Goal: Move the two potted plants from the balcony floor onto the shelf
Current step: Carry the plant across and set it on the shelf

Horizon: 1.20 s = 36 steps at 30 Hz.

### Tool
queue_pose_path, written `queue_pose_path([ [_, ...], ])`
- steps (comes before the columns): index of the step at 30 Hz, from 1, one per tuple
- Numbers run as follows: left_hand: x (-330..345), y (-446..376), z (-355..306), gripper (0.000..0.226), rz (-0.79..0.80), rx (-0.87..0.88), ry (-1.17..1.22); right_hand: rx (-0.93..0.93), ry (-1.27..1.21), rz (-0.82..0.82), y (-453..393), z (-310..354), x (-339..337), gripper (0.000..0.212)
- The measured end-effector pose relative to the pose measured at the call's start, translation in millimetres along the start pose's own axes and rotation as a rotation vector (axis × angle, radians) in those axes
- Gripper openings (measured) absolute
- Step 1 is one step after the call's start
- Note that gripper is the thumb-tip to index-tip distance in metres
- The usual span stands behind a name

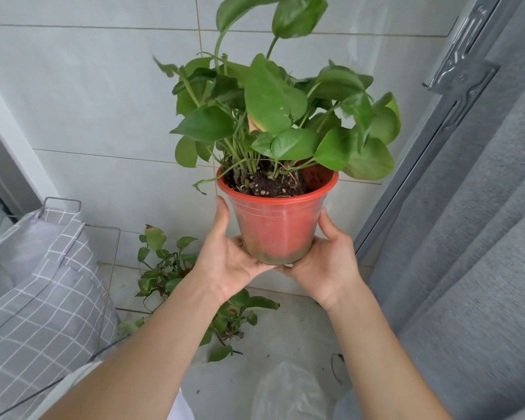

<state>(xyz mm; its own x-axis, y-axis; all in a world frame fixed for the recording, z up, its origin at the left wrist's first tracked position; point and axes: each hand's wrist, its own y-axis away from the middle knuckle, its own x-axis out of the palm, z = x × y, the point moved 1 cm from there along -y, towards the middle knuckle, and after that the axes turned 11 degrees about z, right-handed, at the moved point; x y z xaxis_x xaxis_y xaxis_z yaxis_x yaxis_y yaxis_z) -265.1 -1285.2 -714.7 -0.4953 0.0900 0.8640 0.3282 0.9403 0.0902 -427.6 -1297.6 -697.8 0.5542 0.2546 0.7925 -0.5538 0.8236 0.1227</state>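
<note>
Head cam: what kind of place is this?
Probably a home balcony or utility nook. Pale tiled wall and floor, a grey curtain along the right, a wire rack with checked fabric, and a second plant on the floor beneath the red pot held in both hands.

Two bare forearms, no sleeves; left hand [229, 262], right hand [328, 262] ringless.

Both bare forearms reach forward from the near edge, converging mid-scene. Left hand [229, 262] cups palm-up, thumb raised on the left. Right hand [331, 262] mirrors it, thumb raised on the right. The 2 hands' fingertips meet underneath the pot [278, 225].
</note>
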Motion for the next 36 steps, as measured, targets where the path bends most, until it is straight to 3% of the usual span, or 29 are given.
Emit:
queue_pose_path([
  [4, -2, -4, 1, 0.053, -0.037, 0.028, 0.049, -0.013, -0.125, 0.029, -3, 0, -2, 0.066],
  [6, -3, -6, 3, 0.039, -0.058, 0.054, -0.013, -0.029, -0.187, 0.006, -7, -1, -4, 0.062],
  [12, -7, -7, 6, 0.039, -0.016, 0.022, -0.062, -0.048, -0.113, -0.009, -21, -7, -7, 0.049],
  [26, -35, -32, -14, 0.041, -0.034, 0.119, 0.078, 0.058, -0.043, -0.152, -57, -5, 8, 0.052],
  [31, 30, -39, -68, 0.037, -0.001, 0.077, 0.159, 0.063, -0.034, -0.175, -62, 51, 77, 0.05],
  [36, 154, -19, -151, 0.039, -0.025, 0.013, 0.121, 0.086, -0.087, -0.173, -43, 125, 187, 0.051],
])
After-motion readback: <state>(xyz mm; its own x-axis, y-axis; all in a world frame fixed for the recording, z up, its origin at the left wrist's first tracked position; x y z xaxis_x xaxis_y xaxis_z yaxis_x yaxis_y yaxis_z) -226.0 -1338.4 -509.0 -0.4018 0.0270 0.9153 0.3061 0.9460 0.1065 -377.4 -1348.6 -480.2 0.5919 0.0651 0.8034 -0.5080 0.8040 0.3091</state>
